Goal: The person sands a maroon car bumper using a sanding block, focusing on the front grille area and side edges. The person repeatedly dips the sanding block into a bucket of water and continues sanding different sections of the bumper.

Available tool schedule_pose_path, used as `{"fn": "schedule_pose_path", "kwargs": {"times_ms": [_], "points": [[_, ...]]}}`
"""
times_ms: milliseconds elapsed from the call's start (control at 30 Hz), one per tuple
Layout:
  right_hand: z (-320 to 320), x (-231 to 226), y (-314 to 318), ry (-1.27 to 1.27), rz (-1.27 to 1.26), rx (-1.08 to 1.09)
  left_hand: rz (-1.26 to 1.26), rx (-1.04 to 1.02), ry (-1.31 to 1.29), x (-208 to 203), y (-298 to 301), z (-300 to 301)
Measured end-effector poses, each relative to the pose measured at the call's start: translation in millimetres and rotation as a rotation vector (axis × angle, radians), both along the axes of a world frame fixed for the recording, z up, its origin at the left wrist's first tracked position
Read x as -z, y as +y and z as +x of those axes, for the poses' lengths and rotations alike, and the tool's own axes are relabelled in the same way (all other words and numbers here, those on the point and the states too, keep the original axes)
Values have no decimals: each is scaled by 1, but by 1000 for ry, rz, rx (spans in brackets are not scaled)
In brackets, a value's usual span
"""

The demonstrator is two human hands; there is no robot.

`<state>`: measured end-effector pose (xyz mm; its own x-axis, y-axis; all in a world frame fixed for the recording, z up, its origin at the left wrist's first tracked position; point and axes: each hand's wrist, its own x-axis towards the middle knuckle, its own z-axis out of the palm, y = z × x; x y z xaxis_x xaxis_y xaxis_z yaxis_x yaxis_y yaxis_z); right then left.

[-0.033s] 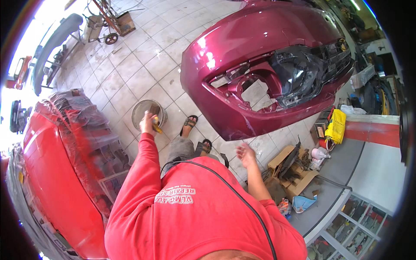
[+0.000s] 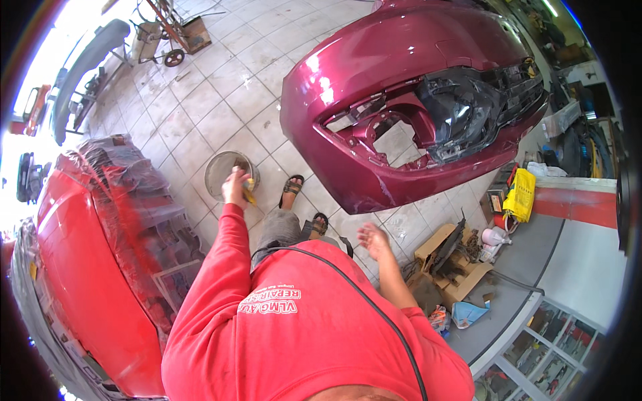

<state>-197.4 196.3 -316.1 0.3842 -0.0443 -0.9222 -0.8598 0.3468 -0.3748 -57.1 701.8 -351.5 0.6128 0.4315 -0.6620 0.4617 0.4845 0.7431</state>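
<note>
My left hand (image 2: 235, 187) is closed over the near side of a round pale bucket (image 2: 212, 175) on the floor. Its fingers grip a small thing with a yellow part (image 2: 250, 194) beside the palm. A brownish piece (image 2: 241, 162) shows past the fingertips, and I cannot tell whether both belong together. My right hand (image 2: 373, 240) is empty, its fingers apart, a little below the lower edge of a glossy maroon car bumper (image 2: 354, 177). A gap separates that hand from the bumper. Black headlamp parts (image 2: 461, 110) sit within the bumper's opening.
To the left stands a red car panel (image 2: 93, 267) edged with plastic and paper masking. A cardboard box (image 2: 461, 281) of parts and a yellow bag (image 2: 520, 194) lie to the right. A black cable (image 2: 361, 291) crosses my red shirt. A wheeled cart (image 2: 175, 40) stands far left.
My left hand has shifted slightly, and less of the brownish piece shows past its fingers. The right hand has moved slightly left.
</note>
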Motion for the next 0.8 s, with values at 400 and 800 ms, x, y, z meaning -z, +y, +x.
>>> {"fn": "schedule_pose_path", "kwargs": {"times_ms": [400,800], "points": [[115,-147,187,-566,146,-484,-1,633,-483,-171,-159,21],[180,-150,399,-380,672,-604,25,560,-450,-209,67,13]]}}
